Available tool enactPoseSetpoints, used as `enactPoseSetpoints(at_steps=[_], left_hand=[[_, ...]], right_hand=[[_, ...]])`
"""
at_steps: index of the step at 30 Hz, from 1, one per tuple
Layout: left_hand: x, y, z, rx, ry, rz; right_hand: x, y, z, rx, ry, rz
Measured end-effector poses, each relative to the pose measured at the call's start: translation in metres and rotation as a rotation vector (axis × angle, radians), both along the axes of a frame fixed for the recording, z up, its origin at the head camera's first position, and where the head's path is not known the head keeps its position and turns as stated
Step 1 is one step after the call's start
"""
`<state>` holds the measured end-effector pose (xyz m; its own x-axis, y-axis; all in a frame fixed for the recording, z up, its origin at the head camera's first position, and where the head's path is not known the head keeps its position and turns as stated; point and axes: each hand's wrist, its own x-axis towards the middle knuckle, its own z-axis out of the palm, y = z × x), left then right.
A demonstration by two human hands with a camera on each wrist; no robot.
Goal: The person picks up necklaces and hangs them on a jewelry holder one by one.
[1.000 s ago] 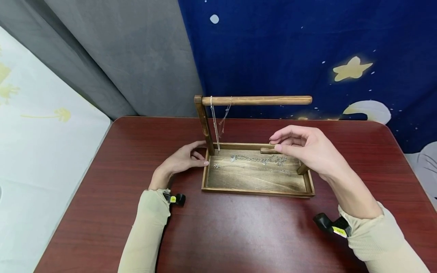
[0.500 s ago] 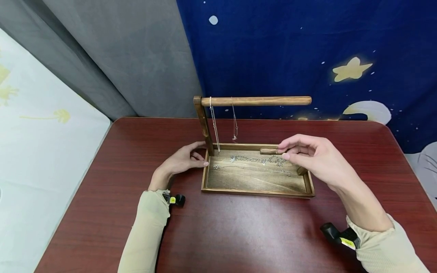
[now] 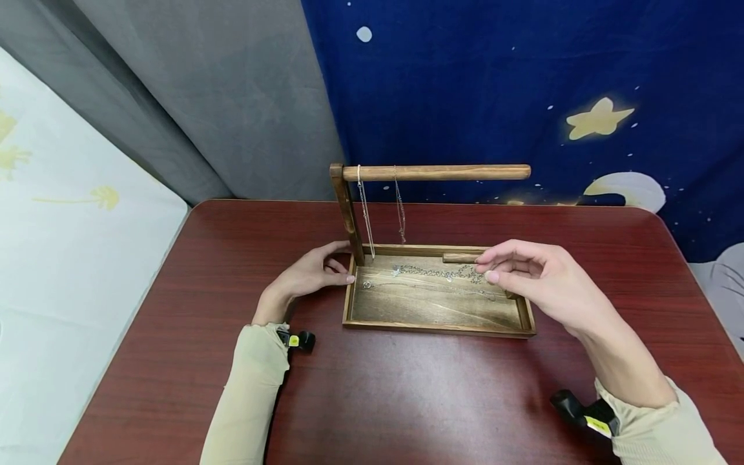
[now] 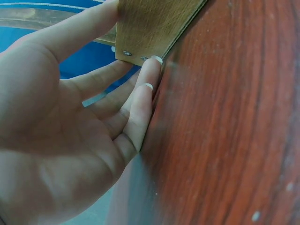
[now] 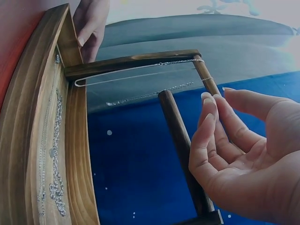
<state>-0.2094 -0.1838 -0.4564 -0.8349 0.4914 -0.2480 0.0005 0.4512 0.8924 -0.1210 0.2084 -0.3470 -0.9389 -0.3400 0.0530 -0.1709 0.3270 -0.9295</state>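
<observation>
A wooden jewelry stand (image 3: 442, 328) with a shallow tray base sits in the middle of the table. Two thin necklaces hang from its tall upper bar (image 3: 465, 172): a longer silver necklace (image 3: 365, 213) near the post and a shorter necklace (image 3: 400, 210) beside it. Inside the tray lie a chunky silver chain (image 3: 436, 270) and a finer chain (image 3: 430, 286). My left hand (image 3: 308, 270) holds the tray's back left corner, fingertips on the wood. My right hand (image 3: 540, 278) hovers over the tray's right side, fingers loosely bent, nothing visible between them. It partly hides the shorter lower bar (image 3: 459, 258).
The reddish-brown table (image 3: 407, 394) extends around the stand. Behind it hang a grey curtain (image 3: 232, 97) and a blue cloth (image 3: 465, 84) with stars. A white patterned cloth (image 3: 70, 258) covers the left side.
My right hand has moved right and nearer to me, away from the bars. The shorter necklace was swinging and now hangs straighter. My left hand has stayed put.
</observation>
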Motion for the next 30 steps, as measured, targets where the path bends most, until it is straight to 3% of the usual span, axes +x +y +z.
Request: enactPoseSetpoints(at_steps=[16,30], left_hand=[[0.0,0.001,0.001,-0.011,-0.018,0.015],[-0.002,0.001,-0.001,-0.033,0.012,0.001]], right_hand=[[0.006,0.006,-0.02,-0.061,-0.049,0.078],[0.008,0.007,-0.041,-0.026,-0.054,0.062]])
